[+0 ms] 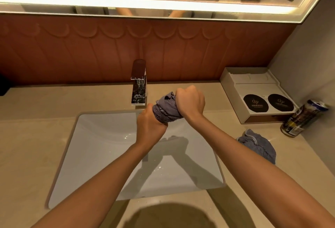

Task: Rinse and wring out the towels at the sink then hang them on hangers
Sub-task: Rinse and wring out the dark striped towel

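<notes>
Over the back of the white sink (pixel 101 137), just in front of the chrome faucet (pixel 138 82), your left hand (pixel 149 124) and right hand (pixel 190 101) each grip one end of a grey towel (pixel 165 109), bunched into a tight, ridged roll. You have two towels: the second towel (pixel 257 144), soft terry, lies crumpled on the beige counter (pixel 30 137) to the right, near one can (pixel 302 119).

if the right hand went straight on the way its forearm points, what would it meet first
Probably the faucet: the right hand, gripping the grey towel together with the left hand, points toward its spout. Depth is unclear, so it may pass above it.
</notes>
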`<move>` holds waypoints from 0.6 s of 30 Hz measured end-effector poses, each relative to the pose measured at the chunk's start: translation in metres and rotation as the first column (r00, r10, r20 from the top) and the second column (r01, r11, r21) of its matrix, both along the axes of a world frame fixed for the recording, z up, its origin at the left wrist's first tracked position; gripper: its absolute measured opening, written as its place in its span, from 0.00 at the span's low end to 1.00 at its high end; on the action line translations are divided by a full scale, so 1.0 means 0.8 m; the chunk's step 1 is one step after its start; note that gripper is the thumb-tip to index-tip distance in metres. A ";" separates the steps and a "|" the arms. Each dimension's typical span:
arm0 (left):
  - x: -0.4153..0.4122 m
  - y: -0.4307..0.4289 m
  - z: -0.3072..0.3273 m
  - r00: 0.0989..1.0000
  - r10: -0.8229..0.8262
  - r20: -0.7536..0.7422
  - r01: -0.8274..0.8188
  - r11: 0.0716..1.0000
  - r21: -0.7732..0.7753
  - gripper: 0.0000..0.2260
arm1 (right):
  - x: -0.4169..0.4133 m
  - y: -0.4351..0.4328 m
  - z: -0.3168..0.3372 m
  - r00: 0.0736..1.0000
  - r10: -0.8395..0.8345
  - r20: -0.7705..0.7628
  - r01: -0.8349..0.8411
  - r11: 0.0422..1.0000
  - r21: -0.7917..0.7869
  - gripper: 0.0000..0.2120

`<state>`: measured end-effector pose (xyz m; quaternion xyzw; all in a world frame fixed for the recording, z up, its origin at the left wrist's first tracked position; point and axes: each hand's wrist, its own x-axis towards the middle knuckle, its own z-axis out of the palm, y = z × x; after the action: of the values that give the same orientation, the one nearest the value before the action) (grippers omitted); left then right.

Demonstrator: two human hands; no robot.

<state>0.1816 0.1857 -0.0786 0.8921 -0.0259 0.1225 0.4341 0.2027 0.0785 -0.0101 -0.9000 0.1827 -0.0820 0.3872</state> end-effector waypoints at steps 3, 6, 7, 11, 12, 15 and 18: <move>-0.001 0.007 -0.005 1.000 0.001 -0.008 -0.001 1.000 -0.010 0.11 | 0.001 0.004 0.000 0.990 0.136 0.021 -0.132 0.983 -0.127 0.21; 0.000 0.014 -0.012 0.997 -0.051 -0.062 0.049 0.998 -0.027 0.14 | 0.009 0.002 -0.010 0.972 0.236 0.004 -0.231 0.952 -0.202 0.21; 0.001 0.015 -0.011 0.993 -0.074 -0.087 0.072 0.997 -0.028 0.14 | 0.012 0.001 -0.012 0.965 0.262 -0.006 -0.257 0.941 -0.219 0.21; 0.007 0.021 -0.014 0.972 -0.116 -0.204 0.116 0.993 -0.012 0.13 | 0.023 -0.003 -0.026 0.934 0.358 -0.006 -0.348 0.904 -0.249 0.22; 0.009 0.023 -0.018 0.967 -0.119 -0.224 0.120 0.993 -0.008 0.13 | 0.026 -0.003 -0.031 0.923 0.384 -0.003 -0.372 0.893 -0.253 0.22; 0.013 0.029 -0.022 0.956 -0.145 -0.256 0.154 0.988 0.017 0.13 | 0.027 -0.002 -0.044 0.902 0.431 0.002 -0.417 0.874 -0.249 0.18; 0.014 0.033 -0.024 0.945 -0.147 -0.291 0.165 0.986 0.037 0.15 | 0.027 0.000 -0.051 0.887 0.463 0.004 -0.449 0.862 -0.236 0.14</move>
<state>0.1931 0.2125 -0.0978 0.9083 -0.0368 -0.0438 0.4144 0.2244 0.0789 -0.0510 -0.9531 -0.0575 -0.0359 0.2951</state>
